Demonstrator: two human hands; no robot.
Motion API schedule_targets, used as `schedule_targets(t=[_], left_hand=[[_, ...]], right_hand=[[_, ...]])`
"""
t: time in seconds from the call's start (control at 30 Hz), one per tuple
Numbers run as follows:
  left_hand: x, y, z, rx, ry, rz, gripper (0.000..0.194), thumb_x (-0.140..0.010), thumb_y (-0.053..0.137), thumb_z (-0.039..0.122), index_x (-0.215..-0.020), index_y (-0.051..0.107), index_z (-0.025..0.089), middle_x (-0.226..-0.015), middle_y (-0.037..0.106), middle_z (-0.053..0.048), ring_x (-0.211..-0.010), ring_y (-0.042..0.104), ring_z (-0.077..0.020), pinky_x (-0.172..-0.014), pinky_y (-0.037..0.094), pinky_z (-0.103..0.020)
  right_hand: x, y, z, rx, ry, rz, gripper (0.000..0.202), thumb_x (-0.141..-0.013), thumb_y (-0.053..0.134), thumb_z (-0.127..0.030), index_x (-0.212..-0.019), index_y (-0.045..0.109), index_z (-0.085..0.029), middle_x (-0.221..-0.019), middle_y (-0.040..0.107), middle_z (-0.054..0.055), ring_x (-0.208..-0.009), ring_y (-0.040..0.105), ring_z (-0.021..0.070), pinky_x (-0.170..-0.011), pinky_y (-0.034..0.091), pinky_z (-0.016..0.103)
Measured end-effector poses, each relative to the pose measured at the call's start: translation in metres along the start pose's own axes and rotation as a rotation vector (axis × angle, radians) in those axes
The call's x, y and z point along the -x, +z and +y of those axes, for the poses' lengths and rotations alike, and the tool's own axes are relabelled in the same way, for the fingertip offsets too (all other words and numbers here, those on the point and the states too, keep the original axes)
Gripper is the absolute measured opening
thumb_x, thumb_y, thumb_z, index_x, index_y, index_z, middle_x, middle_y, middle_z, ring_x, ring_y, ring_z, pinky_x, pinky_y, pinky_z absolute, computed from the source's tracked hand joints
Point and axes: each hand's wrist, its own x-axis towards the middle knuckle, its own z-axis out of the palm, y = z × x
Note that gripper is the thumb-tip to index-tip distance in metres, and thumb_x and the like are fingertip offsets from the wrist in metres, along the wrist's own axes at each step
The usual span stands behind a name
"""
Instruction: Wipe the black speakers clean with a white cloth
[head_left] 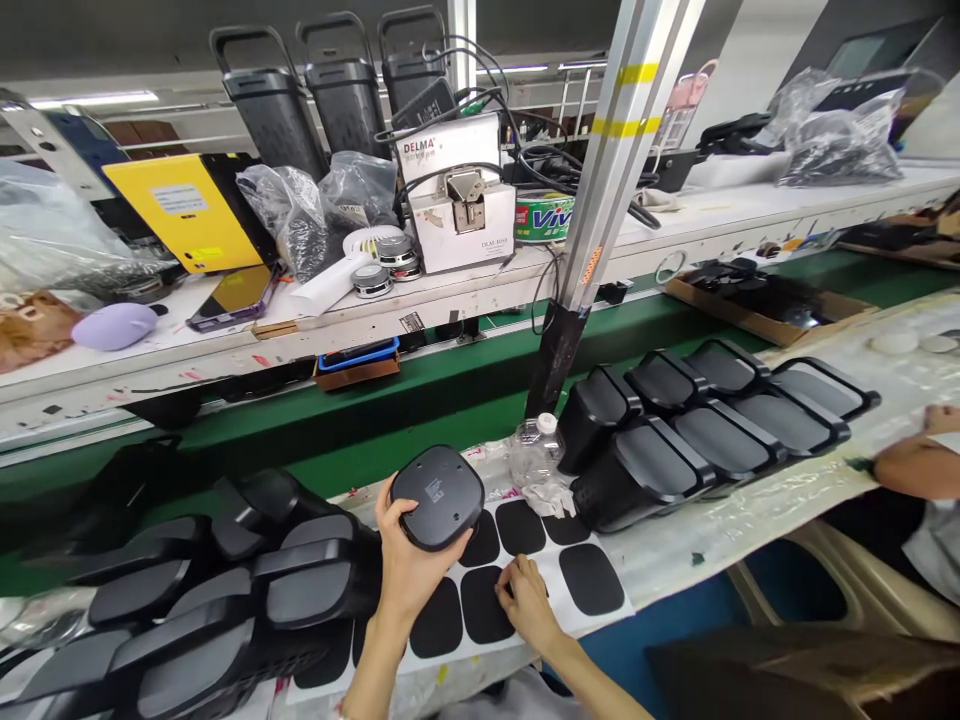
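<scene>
My left hand (416,560) grips a black device (439,497) whose flat underside, with a small printed label, faces me. Below it lies a white sheet (551,620) bearing several rounded black pads (591,579). My right hand (523,597) rests over the sheet at the edge of one black pad (484,608), thumb and fingertips pinched together; whether anything is between them is too small to tell.
Black devices with handles stand in groups at left (307,590) and right (660,460). A clear bottle (536,450) stands beside a metal post (607,170). Behind runs a cluttered white shelf (457,300). A person's arm (919,465) shows at far right.
</scene>
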Motion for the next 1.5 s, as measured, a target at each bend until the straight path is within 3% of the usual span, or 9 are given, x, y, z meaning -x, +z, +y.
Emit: schedule_targets(t=[0.13,0.33,0.53,0.73,0.87,1.1,1.3,1.4,1.5], left_hand=[[0.001,0.002,-0.004,0.02,0.006,0.002,0.066,-0.064,0.084,0.033,-0.107,0.035,0.024,-0.14,0.036,-0.02,-0.132,0.041,-0.0341,-0.103,0.038,-0.058],[0.002,0.003,-0.007,0.069,0.03,0.018,0.067,-0.064,0.085,0.029,-0.109,0.035,0.024,-0.14,0.034,-0.02,-0.135,0.038,-0.0339,-0.105,0.036,-0.057],[0.004,0.003,-0.011,0.079,0.021,0.027,0.067,-0.064,0.085,0.029,-0.11,0.036,0.023,-0.141,0.033,-0.02,-0.134,0.039,-0.0339,-0.104,0.038,-0.057],[0.006,0.004,-0.01,0.098,0.019,0.019,0.066,-0.066,0.083,0.028,-0.112,0.035,0.024,-0.144,0.031,-0.02,-0.135,0.04,-0.0329,-0.105,0.039,-0.056],[0.007,0.007,-0.01,0.092,0.019,0.026,0.066,-0.066,0.084,0.028,-0.111,0.036,0.023,-0.143,0.032,-0.021,-0.134,0.041,-0.034,-0.103,0.041,-0.058],[0.005,0.007,-0.009,0.106,0.004,0.031,0.066,-0.064,0.084,0.027,-0.11,0.036,0.024,-0.143,0.032,-0.021,-0.132,0.043,-0.0337,-0.102,0.042,-0.058],[0.006,0.007,-0.009,0.121,-0.015,0.024,0.068,-0.064,0.083,0.025,-0.112,0.035,0.025,-0.145,0.03,-0.02,-0.134,0.041,-0.0328,-0.104,0.04,-0.059],[0.006,0.007,-0.011,0.12,-0.008,0.014,0.068,-0.064,0.083,0.024,-0.112,0.035,0.025,-0.146,0.029,-0.02,-0.136,0.04,-0.0326,-0.105,0.04,-0.06],[0.01,0.007,-0.01,0.127,-0.022,0.001,0.069,-0.064,0.084,0.024,-0.113,0.035,0.026,-0.147,0.031,-0.02,-0.135,0.044,-0.0333,-0.102,0.043,-0.058]], right_hand=[[-0.004,0.001,0.005,0.032,-0.002,0.037,0.025,-0.087,0.048,-0.012,-0.107,0.062,-0.014,-0.107,0.06,0.014,-0.103,0.058,0.0283,-0.088,0.047,0.04],[-0.018,0.003,0.012,0.042,-0.018,0.04,0.014,-0.092,0.046,-0.012,-0.087,0.059,-0.015,-0.092,0.06,0.006,-0.089,0.06,0.0191,-0.082,0.048,0.035],[-0.016,0.002,0.009,0.041,-0.035,0.055,0.013,-0.08,0.067,-0.024,-0.086,0.058,-0.018,-0.093,0.06,0.009,-0.092,0.059,0.0273,-0.083,0.048,0.039],[-0.015,0.002,0.003,0.013,-0.072,0.052,0.011,-0.089,0.047,-0.016,-0.083,0.055,-0.02,-0.087,0.061,0.008,-0.088,0.059,0.0245,-0.08,0.047,0.037],[-0.018,-0.005,0.0,0.006,-0.155,-0.017,0.023,-0.085,0.045,-0.01,-0.102,0.056,-0.019,-0.086,0.061,0.006,-0.086,0.059,0.0229,-0.08,0.048,0.036],[-0.016,-0.027,-0.021,0.103,-0.384,-0.214,0.03,-0.078,0.041,-0.002,-0.092,0.061,-0.017,-0.103,0.061,0.012,-0.101,0.053,0.0287,-0.09,0.043,0.045],[0.02,-0.064,-0.03,0.112,-0.516,-0.371,0.03,-0.073,0.041,0.002,-0.086,0.058,-0.019,-0.095,0.063,0.007,-0.096,0.056,0.0241,-0.094,0.043,0.042],[0.039,-0.105,-0.037,-0.05,-0.483,-0.398,0.023,-0.079,0.041,-0.003,-0.084,0.054,-0.021,-0.091,0.061,0.004,-0.09,0.057,0.0191,-0.092,0.044,0.036],[0.046,-0.156,-0.054,-0.448,-0.327,-0.302,0.01,-0.086,0.05,-0.018,-0.077,0.052,-0.023,-0.083,0.056,0.001,-0.079,0.054,0.0171,-0.075,0.046,0.029]])
